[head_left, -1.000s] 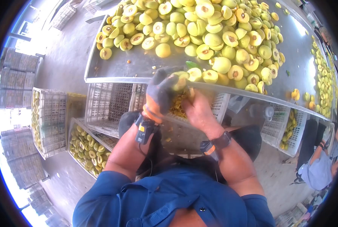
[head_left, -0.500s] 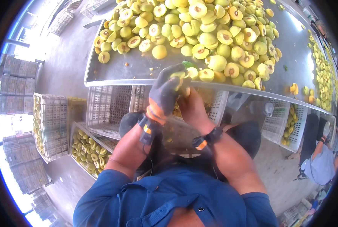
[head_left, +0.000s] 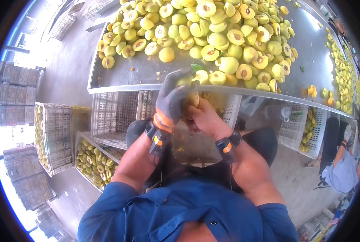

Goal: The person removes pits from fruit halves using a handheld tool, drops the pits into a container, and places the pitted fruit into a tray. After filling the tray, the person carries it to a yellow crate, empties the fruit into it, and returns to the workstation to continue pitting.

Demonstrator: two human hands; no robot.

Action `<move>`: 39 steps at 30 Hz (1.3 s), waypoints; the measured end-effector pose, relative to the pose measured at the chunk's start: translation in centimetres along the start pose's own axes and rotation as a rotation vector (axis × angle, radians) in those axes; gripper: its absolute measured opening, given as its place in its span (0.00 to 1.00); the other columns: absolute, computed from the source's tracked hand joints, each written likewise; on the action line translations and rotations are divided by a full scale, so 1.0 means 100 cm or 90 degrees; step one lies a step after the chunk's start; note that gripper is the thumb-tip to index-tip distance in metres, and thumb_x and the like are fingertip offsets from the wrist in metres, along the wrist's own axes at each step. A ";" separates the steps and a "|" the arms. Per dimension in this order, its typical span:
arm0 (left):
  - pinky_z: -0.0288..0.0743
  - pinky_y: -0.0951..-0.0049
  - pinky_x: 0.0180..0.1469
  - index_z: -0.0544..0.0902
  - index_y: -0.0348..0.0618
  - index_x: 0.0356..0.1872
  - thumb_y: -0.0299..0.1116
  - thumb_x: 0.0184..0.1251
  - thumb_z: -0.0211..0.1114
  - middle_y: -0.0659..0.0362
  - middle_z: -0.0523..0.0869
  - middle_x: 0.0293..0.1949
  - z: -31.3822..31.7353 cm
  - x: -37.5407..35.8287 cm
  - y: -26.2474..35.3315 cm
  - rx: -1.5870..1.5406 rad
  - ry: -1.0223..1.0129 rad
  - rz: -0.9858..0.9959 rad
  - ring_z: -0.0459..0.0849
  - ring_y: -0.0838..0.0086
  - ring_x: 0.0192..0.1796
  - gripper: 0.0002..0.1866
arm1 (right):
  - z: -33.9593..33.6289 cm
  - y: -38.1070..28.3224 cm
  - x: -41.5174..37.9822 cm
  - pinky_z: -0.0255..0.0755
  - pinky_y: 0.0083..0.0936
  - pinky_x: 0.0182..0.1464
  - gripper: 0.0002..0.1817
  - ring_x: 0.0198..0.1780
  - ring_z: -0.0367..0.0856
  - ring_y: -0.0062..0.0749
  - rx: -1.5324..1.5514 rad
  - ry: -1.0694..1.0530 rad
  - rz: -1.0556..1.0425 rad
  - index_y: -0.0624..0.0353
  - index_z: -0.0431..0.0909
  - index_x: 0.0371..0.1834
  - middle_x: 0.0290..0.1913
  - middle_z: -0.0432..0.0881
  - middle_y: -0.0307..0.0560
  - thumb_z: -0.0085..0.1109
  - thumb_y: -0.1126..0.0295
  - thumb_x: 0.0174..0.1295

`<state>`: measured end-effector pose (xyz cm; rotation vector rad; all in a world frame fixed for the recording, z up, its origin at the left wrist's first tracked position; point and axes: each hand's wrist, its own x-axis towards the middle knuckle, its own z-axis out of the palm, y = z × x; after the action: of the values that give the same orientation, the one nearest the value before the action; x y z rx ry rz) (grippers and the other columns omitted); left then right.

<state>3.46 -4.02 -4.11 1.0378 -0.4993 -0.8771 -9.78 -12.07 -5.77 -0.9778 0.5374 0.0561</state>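
My left hand (head_left: 172, 94), in a dark grey glove with an orange cuff, is closed around a yellow-green peach (head_left: 184, 82) just in front of the metal table's edge. Gloved fingers cover most of that fruit. My bare right hand (head_left: 207, 117) is right beside it, slightly lower, its fingers curled and the thumb side close to the left fingertips. Whatever the right fingers hold is hidden. Beyond both hands lies a big pile of halved peaches (head_left: 218, 39), many showing brown stones. A green leaf (head_left: 196, 67) rests near the left fingertips.
The metal table (head_left: 119, 76) has a raised front rim. Below it stand a plastic crate (head_left: 113, 117) and, to the left, a crate of fruit halves (head_left: 93, 161). More crates (head_left: 59, 137) are stacked further left. Another person (head_left: 341, 173) works at far right.
My right hand has drawn down and a little right, away from the top of the fruit. My left hand has shifted slightly left, still around the peach.
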 end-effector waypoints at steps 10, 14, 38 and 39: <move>0.72 0.71 0.70 0.79 0.33 0.68 0.25 0.70 0.60 0.52 0.82 0.67 0.002 -0.004 -0.002 0.033 -0.015 -0.005 0.80 0.70 0.66 0.25 | 0.009 0.015 -0.003 0.80 0.49 0.53 0.15 0.53 0.85 0.71 -0.410 0.293 -0.268 0.64 0.75 0.59 0.47 0.87 0.70 0.58 0.73 0.71; 0.73 0.70 0.69 0.79 0.33 0.67 0.27 0.72 0.58 0.51 0.83 0.65 0.001 0.001 -0.006 -0.076 -0.024 0.017 0.81 0.68 0.64 0.23 | 0.003 0.012 0.003 0.79 0.50 0.54 0.14 0.53 0.85 0.71 -0.375 0.251 -0.282 0.64 0.76 0.58 0.47 0.86 0.69 0.59 0.73 0.71; 0.82 0.66 0.57 0.83 0.32 0.61 0.20 0.71 0.66 0.51 0.88 0.56 -0.004 0.006 -0.007 -0.122 -0.019 0.023 0.87 0.64 0.56 0.18 | 0.005 -0.018 -0.017 0.75 0.43 0.39 0.11 0.35 0.81 0.56 -0.225 0.043 -0.177 0.65 0.76 0.52 0.34 0.83 0.58 0.54 0.71 0.73; 0.83 0.65 0.56 0.84 0.33 0.61 0.21 0.70 0.67 0.50 0.88 0.55 -0.006 0.009 -0.013 0.006 -0.011 0.080 0.88 0.62 0.55 0.19 | 0.004 -0.015 -0.014 0.77 0.46 0.43 0.11 0.39 0.82 0.63 -0.285 0.079 -0.238 0.66 0.76 0.53 0.36 0.84 0.61 0.53 0.71 0.73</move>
<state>3.92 -4.73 -5.57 0.9965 -0.5775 -0.7731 -10.40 -12.32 -3.78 -1.5143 0.4560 -0.2295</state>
